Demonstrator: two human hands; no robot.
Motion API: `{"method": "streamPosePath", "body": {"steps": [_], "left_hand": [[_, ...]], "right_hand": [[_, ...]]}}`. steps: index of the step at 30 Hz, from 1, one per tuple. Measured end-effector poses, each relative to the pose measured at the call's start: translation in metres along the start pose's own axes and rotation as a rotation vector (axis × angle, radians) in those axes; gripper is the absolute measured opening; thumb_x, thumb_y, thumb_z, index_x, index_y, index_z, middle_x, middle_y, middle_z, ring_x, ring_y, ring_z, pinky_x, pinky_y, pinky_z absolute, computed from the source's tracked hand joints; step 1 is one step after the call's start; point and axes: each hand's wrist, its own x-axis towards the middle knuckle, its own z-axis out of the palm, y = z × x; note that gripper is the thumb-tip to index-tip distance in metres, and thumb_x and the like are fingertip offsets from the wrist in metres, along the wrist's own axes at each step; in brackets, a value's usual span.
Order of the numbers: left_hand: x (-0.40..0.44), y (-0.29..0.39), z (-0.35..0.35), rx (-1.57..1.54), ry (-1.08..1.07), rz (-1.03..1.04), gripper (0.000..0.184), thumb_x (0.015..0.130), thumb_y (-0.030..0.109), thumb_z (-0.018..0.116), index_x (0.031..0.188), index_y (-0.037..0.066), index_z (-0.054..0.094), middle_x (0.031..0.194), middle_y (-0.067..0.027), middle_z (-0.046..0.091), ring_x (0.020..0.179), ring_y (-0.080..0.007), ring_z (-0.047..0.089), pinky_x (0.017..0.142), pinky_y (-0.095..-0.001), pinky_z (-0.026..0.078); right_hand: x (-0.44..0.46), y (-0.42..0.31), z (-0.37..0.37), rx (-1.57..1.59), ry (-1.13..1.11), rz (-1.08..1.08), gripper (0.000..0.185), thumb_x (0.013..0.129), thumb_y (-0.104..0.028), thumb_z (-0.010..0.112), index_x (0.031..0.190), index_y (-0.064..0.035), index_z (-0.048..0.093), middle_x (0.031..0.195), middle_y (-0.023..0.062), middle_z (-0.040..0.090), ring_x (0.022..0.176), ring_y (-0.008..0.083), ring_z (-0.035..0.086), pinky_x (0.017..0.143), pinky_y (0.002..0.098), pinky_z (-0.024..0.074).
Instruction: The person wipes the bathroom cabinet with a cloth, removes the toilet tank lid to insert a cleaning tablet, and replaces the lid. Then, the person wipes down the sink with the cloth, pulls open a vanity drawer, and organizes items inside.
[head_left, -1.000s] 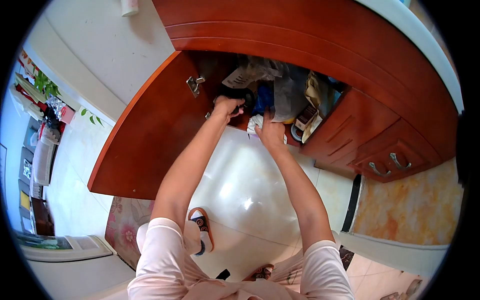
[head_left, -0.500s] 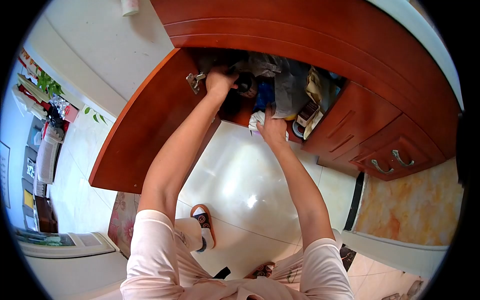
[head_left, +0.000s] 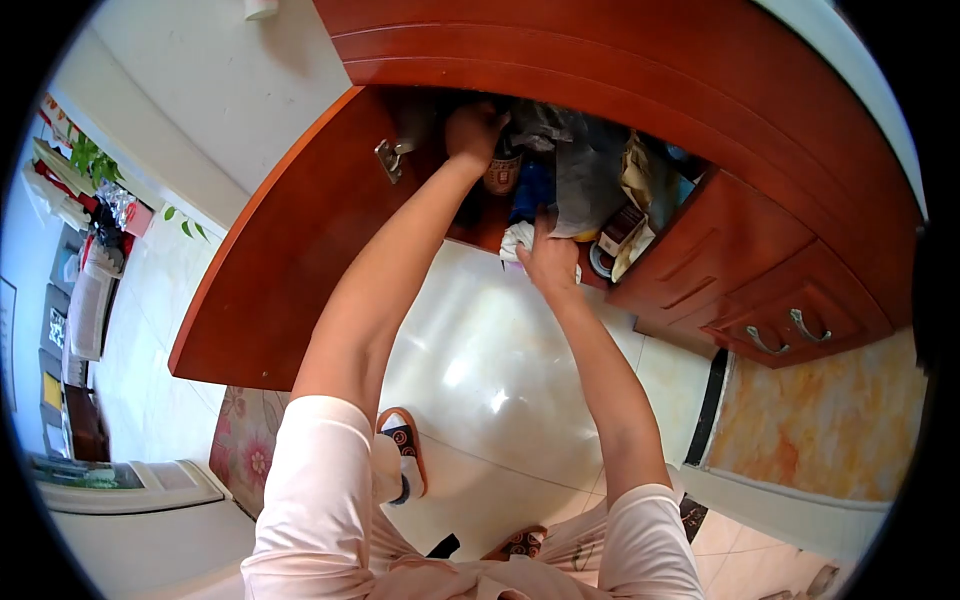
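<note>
The left hand [head_left: 474, 132] reaches deep into the open red-brown wooden cabinet [head_left: 560, 75], its fingers in shadow beside the top of a dark labelled bottle [head_left: 503, 176]; whether they grip its neck, I cannot tell. The bottle stands on the cabinet floor, just left of a blue plastic bag [head_left: 533, 192]. At the front edge, the right hand [head_left: 551, 264] touches a crumpled white bundle [head_left: 516, 240], fingers pointing inward; whether it closes on the bundle is unclear. A grey plastic bag [head_left: 586, 190] hangs beyond that hand, and farther right a small brown box [head_left: 621, 228] leans near a gold-coloured packet [head_left: 635, 172]. The cabinet door [head_left: 290, 260] stands open on the left, its metal hinge [head_left: 389, 160] exposed.
</note>
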Motion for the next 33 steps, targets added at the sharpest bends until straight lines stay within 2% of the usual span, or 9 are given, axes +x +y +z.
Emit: {"method": "streamPosePath", "body": {"steps": [3,6,12,14,16,19,22,26,33], "left_hand": [[0.012,-0.023,0.023,-0.204,0.036,-0.125,0.022,0.081,0.019,0.074,0.082,0.0,0.064,0.071,-0.0102,0.066,0.057,-0.0162,0.062,0.056,-0.0311,0.048],[0.006,-0.015,0.017,-0.082,0.023,-0.121,0.025,0.082,0.023,0.074,0.083,0.0,0.065,0.069,-0.0094,0.065,0.056,-0.0167,0.062,0.055,-0.0315,0.048],[-0.046,-0.005,0.006,-0.601,0.311,-0.101,0.029,0.082,0.018,0.073,0.103,0.0,0.064,0.081,-0.0138,0.067,0.07,-0.0212,0.065,0.068,-0.0307,0.051],[-0.095,0.013,-0.021,-0.342,0.183,-0.333,0.032,0.082,0.013,0.071,0.11,0.0,0.061,0.098,-0.0168,0.066,0.085,-0.0227,0.066,0.076,-0.0308,0.052],[-0.147,0.002,-0.014,-0.304,0.153,-0.179,0.033,0.083,0.008,0.065,0.115,0.0,0.058,0.119,-0.0203,0.059,0.101,-0.033,0.061,0.084,-0.0359,0.049],[-0.183,-0.008,-0.008,0.061,0.104,-0.065,0.039,0.083,0.004,0.061,0.121,0.001,0.055,0.134,-0.0184,0.05,0.119,-0.0351,0.05,0.098,-0.0382,0.043],[-0.185,-0.035,-0.003,0.164,-0.136,-0.099,0.047,0.08,0.0,0.062,0.126,0.002,0.051,0.136,-0.0178,0.049,0.124,-0.0372,0.045,0.103,-0.0425,0.038],[-0.196,-0.036,-0.019,0.091,-0.09,0.026,0.043,0.079,-0.003,0.061,0.122,0.002,0.055,0.124,-0.0166,0.055,0.114,-0.0362,0.05,0.095,-0.0422,0.044],[-0.198,-0.04,-0.02,-0.06,0.013,-0.01,0.034,0.08,-0.005,0.06,0.112,0.003,0.061,0.107,-0.0159,0.058,0.096,-0.0349,0.056,0.085,-0.0405,0.047]], "right_hand": [[0.001,0.003,0.005,-0.019,0.079,-0.04,0.087,0.071,-0.031,0.072,0.142,-0.0011,0.033,0.128,0.0205,0.051,0.112,0.0347,0.054,0.087,0.0405,0.0507],[-0.001,0.006,0.011,-0.006,0.186,-0.098,0.088,0.069,-0.029,0.074,0.143,-0.002,0.032,0.126,0.0209,0.052,0.109,0.0349,0.056,0.084,0.0412,0.0518],[-0.003,0.003,0.001,0.019,0.247,-0.138,0.092,0.067,-0.025,0.075,0.144,-0.0037,0.03,0.121,0.0221,0.054,0.102,0.0366,0.059,0.077,0.0415,0.0536],[-0.003,0.002,-0.001,0.044,0.221,-0.126,0.092,0.067,-0.024,0.075,0.144,-0.0044,0.029,0.12,0.0221,0.055,0.1,0.0372,0.059,0.077,0.0418,0.0534],[-0.004,0.004,-0.001,0.089,0.232,-0.136,0.091,0.067,-0.024,0.074,0.144,-0.0052,0.03,0.119,0.0224,0.056,0.1,0.0379,0.059,0.078,0.0427,0.0527],[-0.005,0.003,-0.005,0.113,0.177,-0.057,0.085,0.067,-0.026,0.077,0.139,-0.0048,0.038,0.118,0.0217,0.058,0.103,0.0385,0.058,0.084,0.043,0.0496],[-0.015,0.016,0.002,0.196,0.217,-0.09,0.073,0.066,-0.022,0.077,0.131,-0.0045,0.048,0.117,0.0214,0.058,0.104,0.0392,0.056,0.088,0.0434,0.0463],[-0.031,0.023,0.0,0.282,0.279,-0.279,0.057,0.066,-0.012,0.075,0.12,-0.0037,0.056,0.115,0.0215,0.057,0.103,0.0401,0.053,0.088,0.0447,0.0437],[-0.04,-0.007,-0.012,0.18,0.164,-0.388,0.062,0.064,-0.004,0.074,0.123,-0.0057,0.054,0.126,0.0188,0.052,0.111,0.0366,0.049,0.094,0.0447,0.0396]]}}
